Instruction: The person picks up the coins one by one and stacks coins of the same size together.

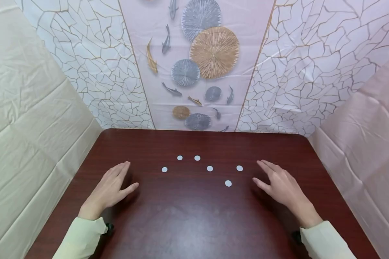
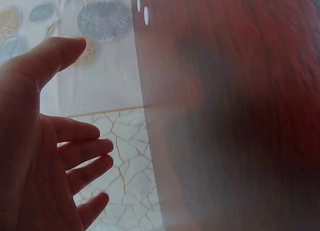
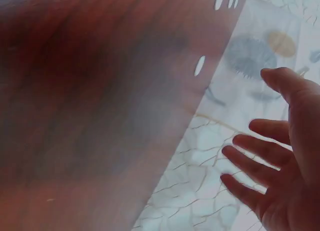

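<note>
Several small white discs lie scattered on the dark red-brown table. Nearest my left hand [image 1: 111, 185] is the leftmost disc [image 1: 164, 169], with a stretch of tabletop between them. My right hand [image 1: 282, 185] is closest to the rightmost disc [image 1: 239, 168], fingertips a little to its right. Another disc [image 1: 228, 183] sits lower, left of the right thumb. The rest form a loose group: one disc [image 1: 179, 158], one beside it [image 1: 197, 158], and one further right [image 1: 209, 168]. Both hands hold nothing, fingers extended and thumbs apart, as the wrist views also show.
The table [image 1: 188, 223] has rounded far corners and a glossy reflection at its near middle. Behind it hangs a patterned cloth [image 1: 194, 93] with fish and round leaf shapes. Plain pale cloth stands at the left [image 1: 35, 144] and right sides.
</note>
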The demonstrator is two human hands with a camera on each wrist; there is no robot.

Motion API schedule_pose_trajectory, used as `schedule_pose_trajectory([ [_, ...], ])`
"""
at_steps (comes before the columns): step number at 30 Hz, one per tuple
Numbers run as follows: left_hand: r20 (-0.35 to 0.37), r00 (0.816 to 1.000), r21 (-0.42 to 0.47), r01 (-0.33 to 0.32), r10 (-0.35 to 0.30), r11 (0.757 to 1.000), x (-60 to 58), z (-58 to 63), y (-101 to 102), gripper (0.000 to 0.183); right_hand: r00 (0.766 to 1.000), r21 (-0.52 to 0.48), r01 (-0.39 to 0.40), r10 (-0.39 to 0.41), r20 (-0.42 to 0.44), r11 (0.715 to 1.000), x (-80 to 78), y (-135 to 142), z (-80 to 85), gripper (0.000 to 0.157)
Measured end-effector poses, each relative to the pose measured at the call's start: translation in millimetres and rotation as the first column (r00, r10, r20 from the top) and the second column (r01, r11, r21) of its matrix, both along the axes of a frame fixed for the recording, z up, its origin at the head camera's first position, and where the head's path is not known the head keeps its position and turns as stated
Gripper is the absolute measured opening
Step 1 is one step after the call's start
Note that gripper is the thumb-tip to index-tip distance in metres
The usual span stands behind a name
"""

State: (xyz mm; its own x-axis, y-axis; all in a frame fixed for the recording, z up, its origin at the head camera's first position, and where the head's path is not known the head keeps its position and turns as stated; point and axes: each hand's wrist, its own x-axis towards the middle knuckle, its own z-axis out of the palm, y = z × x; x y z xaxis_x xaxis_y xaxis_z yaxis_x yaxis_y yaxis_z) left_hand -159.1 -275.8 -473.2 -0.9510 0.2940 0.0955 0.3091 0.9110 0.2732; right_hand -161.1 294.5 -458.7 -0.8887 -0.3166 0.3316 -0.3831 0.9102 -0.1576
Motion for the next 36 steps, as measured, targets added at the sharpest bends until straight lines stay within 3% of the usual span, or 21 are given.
schedule_pose_trajectory([
  [7,0.048,0.998,0.075,0.033,-0.037,0.997,-10.2,2.2,15,0.085,0.992,-0.087,-0.102,0.108,0.064,0.991,-17.7,-30,10.3,0.043],
  [18,0.042,0.993,0.043,0.112,-0.114,0.993,-31.1,3.4,46,0.067,0.948,-0.131,-0.243,0.264,0.179,0.961,-47.9,-103,13.9,0.038],
  [25,-0.002,0.984,0.067,0.178,-0.178,0.982,-45.5,-3.1,60,0.056,0.915,-0.132,-0.327,0.349,0.203,0.936,-63.6,-151,6.1,0.035],
  [36,-0.008,0.980,0.134,0.200,-0.200,0.971,-61.6,-9.2,78,0.042,0.866,-0.144,-0.365,0.393,0.311,0.920,-84.1,-213,-9.1,0.034],
])
